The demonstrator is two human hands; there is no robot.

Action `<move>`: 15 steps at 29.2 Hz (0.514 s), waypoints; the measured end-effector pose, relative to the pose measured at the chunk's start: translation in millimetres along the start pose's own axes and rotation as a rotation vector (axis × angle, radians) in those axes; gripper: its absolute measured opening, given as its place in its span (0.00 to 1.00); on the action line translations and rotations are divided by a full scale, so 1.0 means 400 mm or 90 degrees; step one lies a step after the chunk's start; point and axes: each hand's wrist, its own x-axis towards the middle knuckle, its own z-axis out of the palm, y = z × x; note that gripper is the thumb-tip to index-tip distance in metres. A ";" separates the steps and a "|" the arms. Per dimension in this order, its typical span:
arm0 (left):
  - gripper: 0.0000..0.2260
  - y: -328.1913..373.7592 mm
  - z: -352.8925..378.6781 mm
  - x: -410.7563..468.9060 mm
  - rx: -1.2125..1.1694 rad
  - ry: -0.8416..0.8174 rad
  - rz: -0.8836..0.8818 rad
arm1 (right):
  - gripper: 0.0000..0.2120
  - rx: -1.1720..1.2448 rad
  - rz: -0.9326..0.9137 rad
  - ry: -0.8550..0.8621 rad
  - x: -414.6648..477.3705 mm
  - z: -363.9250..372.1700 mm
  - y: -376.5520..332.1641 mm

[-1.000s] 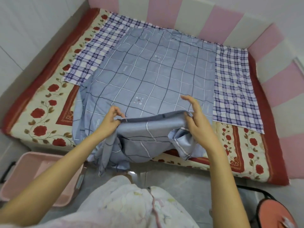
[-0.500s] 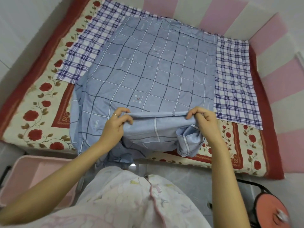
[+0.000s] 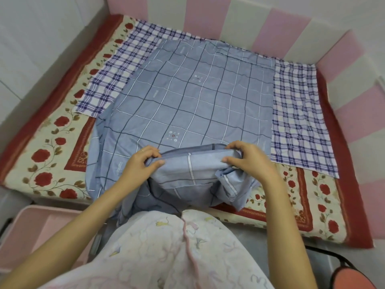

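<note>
Head view: my left hand (image 3: 143,162) and my right hand (image 3: 249,161) each pinch the near hem of the blue checked sheet (image 3: 187,101), with fingers curled over the edge and thumbs on the near face. The sheet lies spread across the bed (image 3: 48,142), on top of a plaid cloth (image 3: 298,122). Its near part is lifted off the mattress edge and the slack hangs toward my lap.

I judge the step in hand to be folding this hem forward onto the flat part. To do it well:

1. I hold both grips at the same height, so the hem runs taut and straight between them.
2. I shake out the bunched fabric (image 3: 231,184) below my right hand first. Otherwise it may be trapped inside the fold.
3. I carry the hem straight away from me, using the printed grid lines as a guide for squareness.
4. I lay the hem down flat and let go only when both ends rest evenly.

A pink tub (image 3: 31,236) stands near my left elbow, clear of the work.
</note>
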 end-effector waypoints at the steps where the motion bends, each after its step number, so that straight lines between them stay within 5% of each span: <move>1: 0.07 0.007 0.009 -0.002 -0.006 0.011 -0.002 | 0.13 -0.012 -0.012 0.009 0.004 0.001 0.009; 6: 0.01 -0.002 0.034 -0.001 0.039 0.129 0.037 | 0.08 0.138 -0.131 0.088 -0.001 0.018 0.063; 15: 0.08 0.072 0.060 0.010 0.164 0.218 0.063 | 0.07 0.302 -0.178 0.301 0.015 0.051 0.056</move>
